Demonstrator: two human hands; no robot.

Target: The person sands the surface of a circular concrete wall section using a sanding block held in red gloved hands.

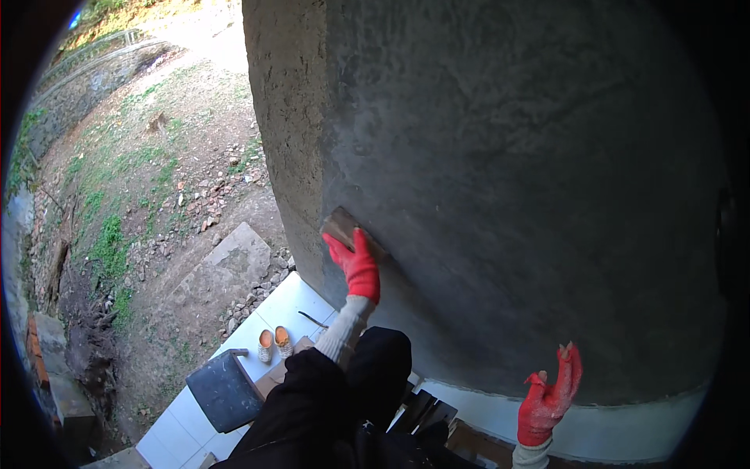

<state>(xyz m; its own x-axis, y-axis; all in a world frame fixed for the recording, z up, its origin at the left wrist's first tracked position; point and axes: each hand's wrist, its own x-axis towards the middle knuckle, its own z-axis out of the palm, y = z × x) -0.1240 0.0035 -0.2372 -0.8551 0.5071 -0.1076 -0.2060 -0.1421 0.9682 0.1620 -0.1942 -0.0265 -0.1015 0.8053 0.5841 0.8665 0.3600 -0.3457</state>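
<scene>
My left hand [357, 270], in a red glove with a pale knitted cuff, grips a brown block [341, 224] that looks like wood. The block lies against the grey plastered wall [516, 195], near the edge where smooth dark plaster meets a rougher brown strip [293, 117]. Lower on the right, my right hand [551, 395] wears a matching red glove; bare fingertips poke out of it. Its fingers are spread and hold nothing, close to the lower part of the wall. Whether they touch the plaster I cannot tell.
Below me are white floor tiles [176, 430], a dark stool [224, 391] and a pair of shoes [273, 344]. A pale band [617, 430] runs along the wall's foot. Leftward lies sloping ground [148, 187] with rubble and a flat slab [234, 254].
</scene>
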